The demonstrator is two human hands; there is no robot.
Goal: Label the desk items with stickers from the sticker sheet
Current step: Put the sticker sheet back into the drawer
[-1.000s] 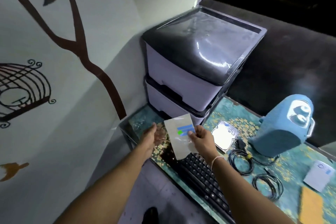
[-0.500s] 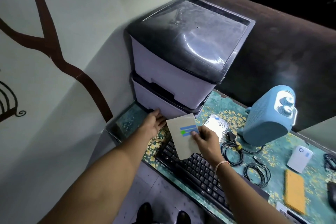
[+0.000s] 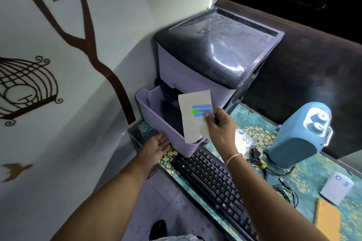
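A patterned desk (image 3: pixel 254 123) stood in a corner under a wall painted with a tree, with a drawer unit (image 3: pixel 215 60) at its end. The right hand (image 3: pixel 221 131) held the sticker sheet (image 3: pixel 194 119) upright over the pulled-out lower drawer (image 3: pixel 156 123), thumb pinching its right edge beside the blue strips. The sheet looked light and floppy, best gripped at an edge clear of the stickers. The left hand (image 3: pixel 156 146) lay with fingers straight against the drawer front
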